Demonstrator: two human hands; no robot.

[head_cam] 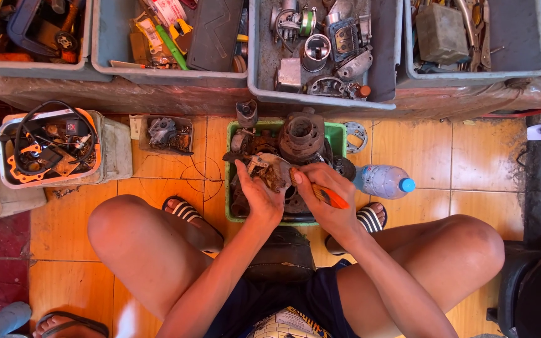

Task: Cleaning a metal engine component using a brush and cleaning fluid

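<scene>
Repair workshop floor, grey bins (pixel 320 87) of engine parts (pixel 320 50), tools (pixel 471 25)

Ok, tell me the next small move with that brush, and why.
Probably stroke the brush across the grimy part again: the right hand has its tip against the part, and the left hand holds it over the green tray.

A grimy, rust-brown metal engine part (pixel 269 173), irregular in shape with a pale curved flange at its upper edge, sits tilted just above the near-centre of the scene, over a green plastic tray. It is coated in dark oily dirt. To its right an orange-handled brush (pixel 325 194) lies slanted, its handle pointing near and right, its head end touching the part's right side; the bristles themselves are hidden.
</scene>
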